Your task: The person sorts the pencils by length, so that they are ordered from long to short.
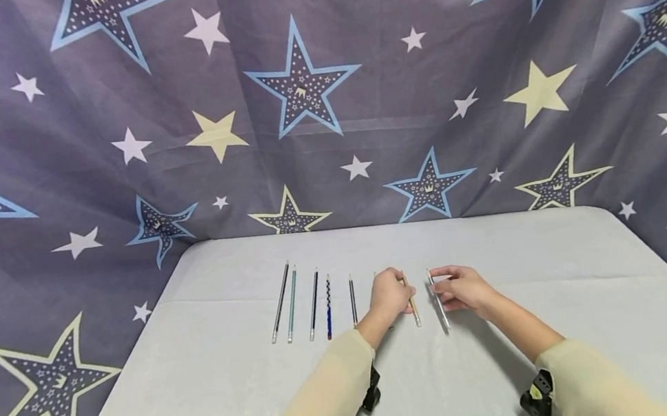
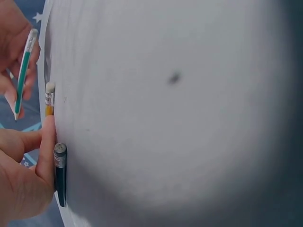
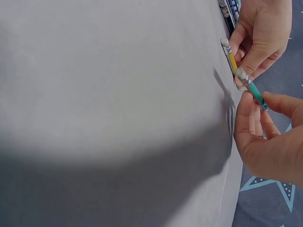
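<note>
My right hand [image 1: 465, 287] holds a green-and-white pencil [image 2: 22, 78] between thumb and fingers, raised above the table with its eraser end toward me. To its left, my left hand [image 1: 389, 295] pinches a yellow pencil [image 1: 415, 310] that lies on the white table. A dark pencil [image 2: 60, 172] lies beside the left hand, mostly hidden under it in the head view. Further left, a spaced row holds a black pencil [image 1: 280, 301], a teal pencil [image 1: 292, 304], a dark blue pencil [image 1: 314, 304], a blue patterned pencil [image 1: 328, 306] and another dark pencil [image 1: 353, 299].
A white cloth covers the table [image 1: 206, 390], with faint creases. Behind it and at both sides hangs a grey curtain [image 1: 278, 166] printed with stars. Small black devices [image 1: 538, 396] are strapped at both wrists, over cream sleeves [image 1: 325, 396].
</note>
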The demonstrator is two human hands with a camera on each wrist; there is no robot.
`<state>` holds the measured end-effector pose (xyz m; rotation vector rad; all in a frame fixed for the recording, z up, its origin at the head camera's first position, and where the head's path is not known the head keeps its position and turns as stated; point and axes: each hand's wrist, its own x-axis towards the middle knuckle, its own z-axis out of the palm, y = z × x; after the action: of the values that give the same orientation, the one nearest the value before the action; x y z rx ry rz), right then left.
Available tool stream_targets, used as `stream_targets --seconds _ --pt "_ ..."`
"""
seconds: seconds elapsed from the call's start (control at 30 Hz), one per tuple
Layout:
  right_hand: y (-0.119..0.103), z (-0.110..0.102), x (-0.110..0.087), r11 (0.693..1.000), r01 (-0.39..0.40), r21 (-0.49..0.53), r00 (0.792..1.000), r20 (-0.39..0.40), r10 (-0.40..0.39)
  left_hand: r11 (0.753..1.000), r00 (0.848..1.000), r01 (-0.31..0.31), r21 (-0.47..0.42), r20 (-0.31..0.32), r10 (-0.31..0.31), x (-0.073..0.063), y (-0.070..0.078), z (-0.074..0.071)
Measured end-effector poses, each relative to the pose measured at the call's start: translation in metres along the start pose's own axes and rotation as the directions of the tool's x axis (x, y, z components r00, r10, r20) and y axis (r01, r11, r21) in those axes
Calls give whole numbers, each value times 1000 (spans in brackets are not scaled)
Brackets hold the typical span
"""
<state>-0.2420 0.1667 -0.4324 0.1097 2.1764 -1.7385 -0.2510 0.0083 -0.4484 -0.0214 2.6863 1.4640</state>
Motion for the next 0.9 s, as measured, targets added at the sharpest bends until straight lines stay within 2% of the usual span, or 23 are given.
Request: stream_targets --seconds 0.17,0.53,0.9 --pt "0 2 5 1000 -5 -13 1000 -20 5 1000 1000 -8 23 1 8 -1 1 -1" --pt "-1 8 12 1000 -19 -25 997 -69 17 1000 1000 24 -17 15 -24 3 0 0" --pt "-2 10 17 993 2 -118 995 -97 -13 1000 1000 24 -11 18 -24 4 0 0"
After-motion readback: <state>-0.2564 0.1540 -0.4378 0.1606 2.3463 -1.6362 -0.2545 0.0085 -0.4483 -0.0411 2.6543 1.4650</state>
